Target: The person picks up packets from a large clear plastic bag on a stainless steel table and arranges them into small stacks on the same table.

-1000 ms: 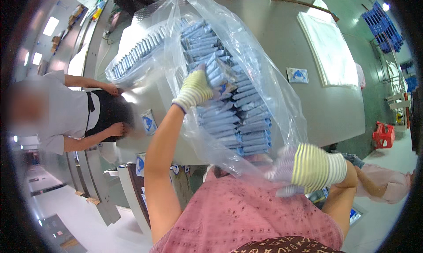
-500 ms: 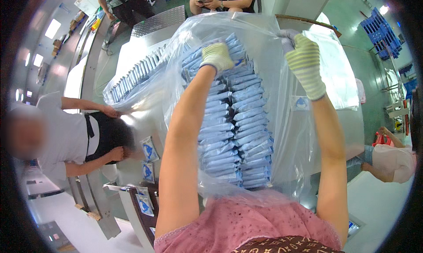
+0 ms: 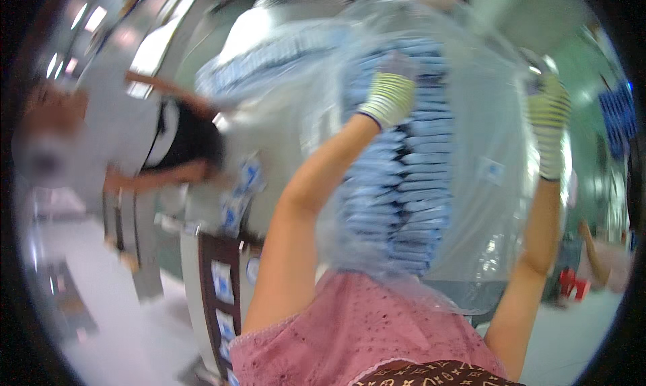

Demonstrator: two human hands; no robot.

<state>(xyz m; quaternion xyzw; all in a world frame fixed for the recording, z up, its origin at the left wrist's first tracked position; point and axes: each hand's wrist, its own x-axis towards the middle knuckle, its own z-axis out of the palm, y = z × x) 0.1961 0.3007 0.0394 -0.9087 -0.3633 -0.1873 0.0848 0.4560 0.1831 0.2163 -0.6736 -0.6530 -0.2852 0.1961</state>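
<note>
Two rows of light blue sealed packets (image 3: 424,177) are stacked on edge inside a large clear plastic bag (image 3: 481,214). My left hand (image 3: 391,95), in a yellow-and-white striped glove, is over the far part of the rows. Motion smears its grey fingertips, so their grip does not show. On the right, my right hand (image 3: 548,110) wears a similar glove and is closed on the bag's edge, which is drawn out to that side. One loose packet (image 3: 491,171) shows by the bag's right part.
Another row of blue packets (image 3: 269,60) lies under plastic at the far left. A co-worker in a white shirt (image 3: 118,117) stands left, near loose packets (image 3: 250,174). More packets ride a dark conveyor belt (image 3: 232,251) at lower left. Blue pallets (image 3: 616,113) stand far right.
The view has swung and blurred, shifting the packets rightward in it. My right hand has moved outward to the right with the bag's edge, spreading the bag wider. My left hand stays over the packets.
</note>
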